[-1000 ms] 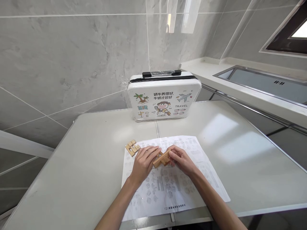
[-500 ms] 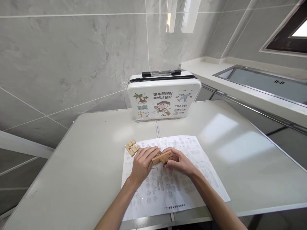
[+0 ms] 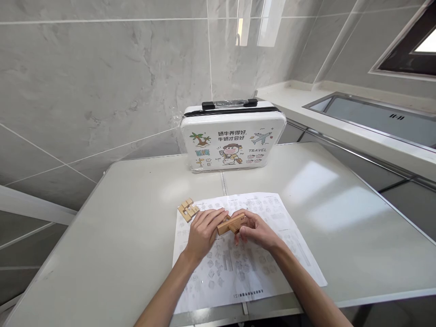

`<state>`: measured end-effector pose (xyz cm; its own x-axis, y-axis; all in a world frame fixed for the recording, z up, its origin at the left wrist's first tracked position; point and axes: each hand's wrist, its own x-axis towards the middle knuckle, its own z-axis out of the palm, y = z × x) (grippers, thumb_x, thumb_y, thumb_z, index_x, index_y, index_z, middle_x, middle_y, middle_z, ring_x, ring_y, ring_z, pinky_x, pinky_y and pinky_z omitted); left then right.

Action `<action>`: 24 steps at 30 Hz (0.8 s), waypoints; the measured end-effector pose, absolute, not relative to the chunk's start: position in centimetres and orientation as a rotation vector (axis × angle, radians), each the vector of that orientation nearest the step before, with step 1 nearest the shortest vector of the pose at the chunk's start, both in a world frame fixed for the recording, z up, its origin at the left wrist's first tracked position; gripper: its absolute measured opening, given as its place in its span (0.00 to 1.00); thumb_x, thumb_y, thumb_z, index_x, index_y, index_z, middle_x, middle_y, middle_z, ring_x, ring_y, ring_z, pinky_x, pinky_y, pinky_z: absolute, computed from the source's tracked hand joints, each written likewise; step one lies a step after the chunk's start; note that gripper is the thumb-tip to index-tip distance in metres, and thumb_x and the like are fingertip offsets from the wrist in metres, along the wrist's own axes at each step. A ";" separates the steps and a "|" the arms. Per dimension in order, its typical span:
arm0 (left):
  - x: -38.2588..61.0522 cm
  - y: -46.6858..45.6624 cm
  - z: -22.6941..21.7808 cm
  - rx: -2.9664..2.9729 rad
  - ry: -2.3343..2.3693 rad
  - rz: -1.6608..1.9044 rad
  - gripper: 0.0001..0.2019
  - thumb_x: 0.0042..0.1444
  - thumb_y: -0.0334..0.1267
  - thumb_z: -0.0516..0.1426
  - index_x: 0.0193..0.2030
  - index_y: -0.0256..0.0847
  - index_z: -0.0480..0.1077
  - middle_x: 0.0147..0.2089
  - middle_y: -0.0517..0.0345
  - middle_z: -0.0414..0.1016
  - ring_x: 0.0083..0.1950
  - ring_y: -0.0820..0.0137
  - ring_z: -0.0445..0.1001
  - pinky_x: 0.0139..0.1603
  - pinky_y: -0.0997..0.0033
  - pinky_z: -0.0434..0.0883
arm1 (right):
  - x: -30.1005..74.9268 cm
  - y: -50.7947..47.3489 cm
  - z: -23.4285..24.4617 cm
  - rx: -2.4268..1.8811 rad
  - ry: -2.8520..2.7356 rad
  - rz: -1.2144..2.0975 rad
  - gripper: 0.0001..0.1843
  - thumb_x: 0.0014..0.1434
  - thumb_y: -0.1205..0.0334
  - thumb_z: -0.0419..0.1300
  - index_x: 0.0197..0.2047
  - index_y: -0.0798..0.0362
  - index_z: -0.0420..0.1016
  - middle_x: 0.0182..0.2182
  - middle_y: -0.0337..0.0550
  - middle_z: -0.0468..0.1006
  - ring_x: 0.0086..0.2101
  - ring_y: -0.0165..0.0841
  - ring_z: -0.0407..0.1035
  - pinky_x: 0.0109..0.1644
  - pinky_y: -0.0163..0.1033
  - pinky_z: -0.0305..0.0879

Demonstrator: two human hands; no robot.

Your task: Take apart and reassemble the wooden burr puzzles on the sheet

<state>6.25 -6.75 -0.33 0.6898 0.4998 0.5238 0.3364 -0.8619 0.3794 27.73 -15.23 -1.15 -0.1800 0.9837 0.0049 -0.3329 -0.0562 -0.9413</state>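
Crossed wooden puzzle pieces (image 3: 231, 224) are held between my two hands above a printed sheet (image 3: 238, 272). My left hand (image 3: 205, 227) is closed over their left end, its fingers covering part of the wood. My right hand (image 3: 255, 230) grips the right end between thumb and fingers; a dark mark shows on the wood near them. Beyond my left hand, more wooden puzzle pieces (image 3: 187, 210) lie side by side at the sheet's upper left corner. How the held pieces lock together is partly hidden by my fingers.
A white suitcase (image 3: 235, 141) with cartoon prints, wrapped in clear plastic, stands at the back of the pale table (image 3: 112, 236). Behind it rises a grey tiled wall (image 3: 102, 81). To the right runs a white counter (image 3: 340, 122) with an inset glass-topped panel (image 3: 374, 118).
The held wooden pieces and my right hand have shifted very slightly to the right. The grip of both hands looks the same, and the loose pieces stay put.
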 end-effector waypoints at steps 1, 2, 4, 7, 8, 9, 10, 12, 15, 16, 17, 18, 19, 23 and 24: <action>6.3 -6.7 -0.3 2.651 0.669 0.937 0.19 0.74 0.33 0.51 0.67 0.50 0.70 0.61 0.54 0.81 0.59 0.58 0.78 0.56 0.55 0.72 | 27.8 -15.2 -1.2 -0.877 -1.057 1.498 0.23 0.62 0.45 0.70 0.53 0.50 0.74 0.34 0.42 0.82 0.27 0.36 0.80 0.27 0.35 0.65; 6.3 -6.7 -0.3 2.652 0.671 0.944 0.19 0.73 0.32 0.52 0.67 0.50 0.70 0.60 0.54 0.81 0.58 0.59 0.78 0.55 0.55 0.72 | 27.8 -15.3 -1.3 -0.881 -1.050 1.493 0.22 0.63 0.45 0.70 0.51 0.50 0.74 0.34 0.41 0.82 0.26 0.36 0.80 0.27 0.35 0.65; 6.3 -6.7 -0.3 2.651 0.675 0.958 0.19 0.73 0.32 0.53 0.67 0.51 0.70 0.60 0.55 0.82 0.57 0.59 0.79 0.55 0.56 0.73 | 27.8 -15.3 -1.5 -0.890 -1.037 1.482 0.20 0.63 0.45 0.69 0.48 0.50 0.74 0.31 0.41 0.83 0.25 0.35 0.79 0.26 0.35 0.64; 6.4 -6.7 -0.3 2.644 0.676 0.969 0.19 0.73 0.31 0.54 0.66 0.51 0.70 0.59 0.55 0.82 0.57 0.60 0.79 0.54 0.57 0.73 | 27.9 -15.3 -1.7 -0.879 -1.033 1.478 0.19 0.64 0.46 0.69 0.47 0.50 0.73 0.28 0.40 0.83 0.23 0.35 0.78 0.25 0.34 0.63; 6.4 -6.7 -0.3 2.640 0.675 0.968 0.19 0.72 0.31 0.54 0.66 0.51 0.70 0.59 0.55 0.82 0.57 0.60 0.79 0.54 0.57 0.73 | 27.9 -15.3 -1.7 -0.873 -1.034 1.476 0.19 0.64 0.46 0.69 0.47 0.51 0.73 0.27 0.39 0.83 0.23 0.34 0.78 0.25 0.34 0.63; 6.4 -6.7 -0.3 2.637 0.675 0.966 0.19 0.72 0.31 0.54 0.66 0.51 0.70 0.59 0.55 0.82 0.57 0.60 0.79 0.54 0.57 0.73 | 27.9 -15.3 -1.7 -0.868 -1.030 1.472 0.18 0.65 0.47 0.69 0.46 0.51 0.73 0.26 0.39 0.82 0.22 0.34 0.77 0.25 0.34 0.62; 6.4 -6.7 -0.3 2.634 0.676 0.963 0.19 0.72 0.31 0.54 0.66 0.51 0.71 0.59 0.55 0.82 0.56 0.60 0.80 0.54 0.57 0.74 | 27.9 -15.3 -1.7 -0.866 -1.024 1.467 0.17 0.65 0.47 0.68 0.45 0.51 0.73 0.26 0.38 0.82 0.22 0.33 0.77 0.25 0.34 0.62; 6.5 -6.7 -0.3 2.631 0.681 0.961 0.18 0.72 0.31 0.54 0.65 0.51 0.71 0.58 0.55 0.83 0.56 0.60 0.80 0.53 0.57 0.74 | 27.9 -15.3 -1.7 -0.865 -1.007 1.461 0.16 0.66 0.47 0.67 0.42 0.51 0.72 0.25 0.37 0.82 0.20 0.32 0.76 0.25 0.34 0.62; 6.6 -6.7 -0.2 2.632 0.685 0.987 0.18 0.72 0.31 0.54 0.65 0.50 0.71 0.57 0.56 0.83 0.55 0.61 0.80 0.52 0.58 0.74 | 28.0 -15.3 -1.8 -0.850 -0.996 1.466 0.15 0.67 0.48 0.68 0.42 0.51 0.72 0.25 0.37 0.82 0.19 0.31 0.75 0.24 0.33 0.61; 6.6 -6.7 -0.2 2.633 0.682 0.997 0.18 0.72 0.31 0.55 0.64 0.50 0.71 0.57 0.56 0.83 0.55 0.61 0.80 0.52 0.58 0.75 | 28.0 -15.2 -1.8 -0.840 -0.994 1.470 0.15 0.67 0.49 0.68 0.42 0.51 0.72 0.25 0.37 0.82 0.19 0.31 0.75 0.23 0.33 0.60; 6.6 -6.7 -0.2 2.632 0.678 1.004 0.18 0.72 0.30 0.55 0.64 0.50 0.71 0.57 0.56 0.83 0.55 0.61 0.80 0.52 0.58 0.75 | 28.0 -15.2 -1.9 -0.828 -0.989 1.473 0.14 0.67 0.50 0.68 0.42 0.51 0.72 0.25 0.37 0.81 0.19 0.31 0.74 0.23 0.33 0.60; 6.6 -6.7 -0.2 2.630 0.673 1.009 0.18 0.72 0.30 0.55 0.64 0.50 0.71 0.57 0.56 0.83 0.56 0.62 0.80 0.52 0.58 0.75 | 28.0 -15.2 -1.9 -0.816 -0.980 1.478 0.14 0.67 0.50 0.68 0.42 0.51 0.72 0.24 0.37 0.81 0.19 0.31 0.74 0.24 0.33 0.60; 6.7 -6.7 -0.2 2.628 0.670 1.011 0.17 0.72 0.30 0.55 0.64 0.50 0.71 0.57 0.56 0.83 0.55 0.62 0.80 0.52 0.58 0.75 | 28.0 -15.2 -2.0 -0.806 -0.967 1.485 0.14 0.67 0.50 0.68 0.42 0.50 0.72 0.25 0.37 0.81 0.20 0.31 0.74 0.24 0.33 0.61; 6.7 -6.8 -0.1 2.622 0.676 1.010 0.17 0.71 0.30 0.56 0.63 0.49 0.71 0.56 0.56 0.83 0.54 0.62 0.81 0.51 0.58 0.75 | 28.1 -15.3 -2.2 -0.781 -0.906 1.527 0.13 0.66 0.53 0.69 0.45 0.49 0.72 0.27 0.37 0.81 0.23 0.31 0.74 0.26 0.34 0.61; 6.7 -6.8 -0.1 2.623 0.677 1.008 0.17 0.72 0.30 0.56 0.63 0.49 0.71 0.56 0.56 0.83 0.54 0.62 0.81 0.51 0.58 0.75 | 28.2 -15.3 -2.2 -0.772 -0.896 1.537 0.13 0.65 0.54 0.70 0.46 0.49 0.72 0.27 0.37 0.81 0.23 0.31 0.73 0.26 0.34 0.61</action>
